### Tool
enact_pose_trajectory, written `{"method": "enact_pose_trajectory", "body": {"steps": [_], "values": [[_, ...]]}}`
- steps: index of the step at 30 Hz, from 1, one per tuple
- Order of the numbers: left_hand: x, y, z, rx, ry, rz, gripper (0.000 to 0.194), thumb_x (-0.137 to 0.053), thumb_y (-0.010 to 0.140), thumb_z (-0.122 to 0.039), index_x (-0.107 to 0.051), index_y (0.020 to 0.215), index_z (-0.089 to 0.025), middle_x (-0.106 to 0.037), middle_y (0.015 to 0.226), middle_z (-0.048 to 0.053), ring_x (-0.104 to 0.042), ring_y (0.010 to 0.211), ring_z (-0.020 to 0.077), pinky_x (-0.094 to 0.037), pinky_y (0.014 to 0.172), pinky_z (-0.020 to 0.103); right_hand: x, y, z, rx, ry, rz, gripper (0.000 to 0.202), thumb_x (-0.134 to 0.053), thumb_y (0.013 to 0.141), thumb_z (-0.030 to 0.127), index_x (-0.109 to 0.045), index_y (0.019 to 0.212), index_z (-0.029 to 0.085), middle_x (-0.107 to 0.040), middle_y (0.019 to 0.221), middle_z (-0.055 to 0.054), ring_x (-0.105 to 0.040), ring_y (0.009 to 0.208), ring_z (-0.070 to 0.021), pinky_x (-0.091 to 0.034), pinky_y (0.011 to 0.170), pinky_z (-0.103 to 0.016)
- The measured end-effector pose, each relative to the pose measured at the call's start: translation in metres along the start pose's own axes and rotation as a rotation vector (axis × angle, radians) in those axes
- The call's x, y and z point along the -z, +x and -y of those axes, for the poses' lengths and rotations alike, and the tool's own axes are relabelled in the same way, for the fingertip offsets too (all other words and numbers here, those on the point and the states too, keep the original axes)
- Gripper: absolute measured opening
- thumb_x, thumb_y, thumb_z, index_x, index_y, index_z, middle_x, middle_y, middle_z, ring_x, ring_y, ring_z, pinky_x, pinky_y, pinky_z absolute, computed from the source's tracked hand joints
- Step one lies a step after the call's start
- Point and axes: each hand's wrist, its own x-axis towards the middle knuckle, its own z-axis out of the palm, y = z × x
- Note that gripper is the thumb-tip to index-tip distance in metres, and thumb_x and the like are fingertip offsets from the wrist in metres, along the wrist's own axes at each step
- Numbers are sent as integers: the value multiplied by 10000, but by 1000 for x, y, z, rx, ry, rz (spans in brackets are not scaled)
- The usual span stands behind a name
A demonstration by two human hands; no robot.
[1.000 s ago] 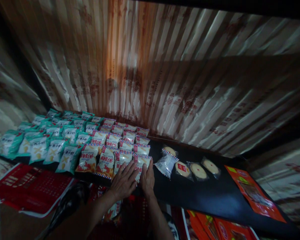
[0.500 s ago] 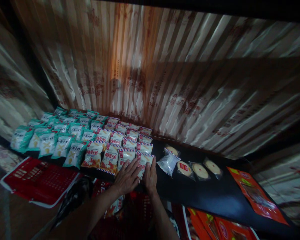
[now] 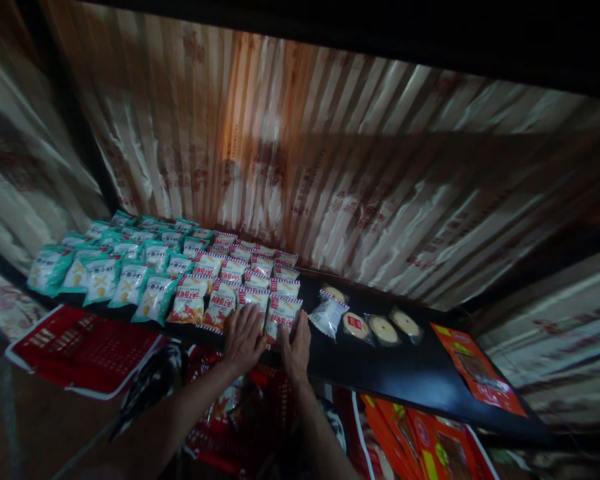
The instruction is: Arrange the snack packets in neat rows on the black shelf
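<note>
At the front right of the rows of white-and-red snack bags, the end snack bag [image 3: 284, 311] stands leaning on the shelf. My right hand [image 3: 296, 348], fingers stretched, lies along its lower right edge. My left hand [image 3: 243, 340] is open, its fingers resting flat on the front of the neighbouring snack bag [image 3: 253, 298]; its thumb side is near the end bag. Neither hand is closed round a bag. The lower parts of both bags are partly hidden by my fingers.
Green snack bags [image 3: 101, 279] fill the shelf's left side. Right of my hands lie a silvery bag [image 3: 329, 315], several round wrapped cakes [image 3: 383, 330] and an orange packet [image 3: 480, 370] on the black shelf [image 3: 365, 363]. Below are red bags [image 3: 87, 350] and a container of orange packets [image 3: 405, 433].
My left hand has slid left off the end bag and onto its neighbour, leaving more of the end bag's front visible. My right hand stays at its right side. The view has shifted slightly.
</note>
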Motion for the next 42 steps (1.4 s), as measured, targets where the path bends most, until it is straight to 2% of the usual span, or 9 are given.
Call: {"method": "enact_pose_trajectory", "body": {"steps": [3, 6, 10, 19, 29, 36, 42], "values": [[0, -3, 4, 109, 30, -6, 550, -451, 856, -332, -347, 1363, -147, -288, 1464, 144, -163, 1383, 275, -236, 1074, 485, -5, 3, 1, 22, -8, 17, 717, -338, 859, 567, -225, 1423, 140, -248, 1475, -166, -199, 1365, -292, -254, 1049, -509], [-4, -2, 6, 106, 26, 27, 535, -435, 864, -293, -333, 1369, -148, -239, 1482, 151, -141, 1387, 275, -300, 1048, 460, -8, 5, 2, -27, 17, 29, 749, -336, 849, 585, -217, 1422, 117, -261, 1466, -181, -242, 1349, -292, -268, 1046, -493], [-9, 2, 9, 60, 23, 32, 538, -413, 868, -244, -299, 1382, -135, -210, 1492, 144, -137, 1388, 263, -258, 1085, 466, -9, 4, 3, -61, 22, 43, 761, -335, 847, 587, -213, 1421, 104, -304, 1445, -183, -319, 1310, -281, -293, 1040, -459], [-11, 0, 17, 39, 43, 98, 559, -422, 861, -222, -275, 1390, -116, -200, 1492, 143, -126, 1386, 266, -232, 1101, 472, -13, 2, 2, 39, -87, 51, 717, -294, 878, 549, -210, 1418, 85, -317, 1435, -198, -297, 1319, -284, -303, 1024, -489], [-10, 2, 14, 53, 36, 112, 601, -413, 863, -218, -205, 1421, -141, -147, 1504, 118, -112, 1388, 259, -222, 1108, 474, -12, 2, 6, -10, -126, 95, 722, -281, 880, 552, -234, 1409, 63, -360, 1405, -207, -319, 1301, -291, -307, 1025, -471], [-11, 2, 14, 72, 52, 131, 573, -425, 862, -229, -261, 1402, -129, -183, 1497, 125, -128, 1386, 263, -202, 1117, 462, -14, 2, 2, 1, -132, 99, 693, -295, 885, 536, -244, 1407, 83, -380, 1397, -194, -340, 1291, -284, -318, 1016, -468], [-12, 1, 14, 67, 57, 121, 587, -428, 858, -228, -247, 1410, -141, -164, 1498, 125, -139, 1384, 266, -221, 1106, 473, -13, 3, 5, -15, -144, 98, 701, -284, 881, 552, -243, 1409, 93, -388, 1392, -194, -361, 1279, -287, -334, 997, -470]]}}
